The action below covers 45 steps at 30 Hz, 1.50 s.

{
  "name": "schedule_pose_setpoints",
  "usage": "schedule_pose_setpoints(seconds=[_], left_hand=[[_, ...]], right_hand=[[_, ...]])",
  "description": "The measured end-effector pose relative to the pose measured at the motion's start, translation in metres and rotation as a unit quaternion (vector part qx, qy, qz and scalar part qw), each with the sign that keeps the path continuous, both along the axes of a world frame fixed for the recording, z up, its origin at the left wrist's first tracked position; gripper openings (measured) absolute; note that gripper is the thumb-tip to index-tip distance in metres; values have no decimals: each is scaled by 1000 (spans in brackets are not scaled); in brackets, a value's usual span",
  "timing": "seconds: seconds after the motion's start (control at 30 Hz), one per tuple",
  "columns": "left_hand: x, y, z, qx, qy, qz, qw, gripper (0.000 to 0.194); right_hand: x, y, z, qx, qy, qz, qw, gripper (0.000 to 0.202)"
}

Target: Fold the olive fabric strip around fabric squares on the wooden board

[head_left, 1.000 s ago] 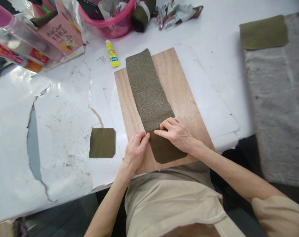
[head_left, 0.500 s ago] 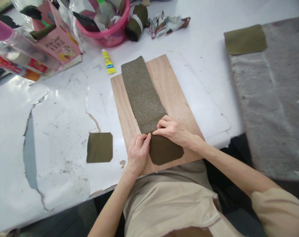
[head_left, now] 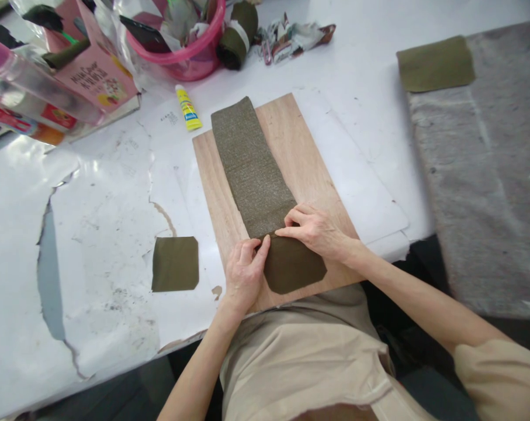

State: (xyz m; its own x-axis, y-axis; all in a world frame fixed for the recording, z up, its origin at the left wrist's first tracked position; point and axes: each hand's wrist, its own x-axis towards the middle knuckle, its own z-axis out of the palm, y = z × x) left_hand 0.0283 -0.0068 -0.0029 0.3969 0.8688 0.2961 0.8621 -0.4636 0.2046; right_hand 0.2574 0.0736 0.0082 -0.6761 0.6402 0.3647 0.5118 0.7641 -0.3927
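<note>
A long olive fabric strip point(head_left: 253, 166) with a speckled surface lies along a thin wooden board point(head_left: 297, 140). At its near end is a smooth, darker olive fabric piece point(head_left: 295, 268) with cut corners. Whether the two are one piece I cannot tell. My left hand point(head_left: 246, 270) is closed at the left end of the seam between them, thumb and forefinger pressed on the edge. Just to the right, my right hand point(head_left: 318, 233) has its fingers curled and pinches the same edge. Left of the board, a small olive fabric square point(head_left: 176, 264) rests on the table.
A yellow glue tube point(head_left: 188, 109) lies beyond the board's far left corner. Behind it stand a pink basket point(head_left: 190, 63), a rolled olive cloth point(head_left: 238, 35) and a pink box point(head_left: 87, 73). A grey slab point(head_left: 488, 175) with an olive patch point(head_left: 436, 64) is at right.
My right hand has slid slightly rightward along the seam, away from the left hand. The left thumb has shifted a little to the right. The view has moved slightly.
</note>
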Motion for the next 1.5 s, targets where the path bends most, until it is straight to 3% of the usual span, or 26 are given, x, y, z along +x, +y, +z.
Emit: schedule_pose_setpoints(seconds=[0.63, 1.1, 1.5], left_hand=[[8, 6, 21, -42, 153, -56, 986, 52], [18, 15, 35, -47, 203, -99, 973, 51], [24, 25, 38, -97, 211, -94, 968, 54]], right_hand=[[22, -2, 5, -60, 10, -12, 998, 28], [22, -4, 7, -21, -16, -16, 1000, 28], [33, 1, -9, -10, 36, -27, 999, 26]])
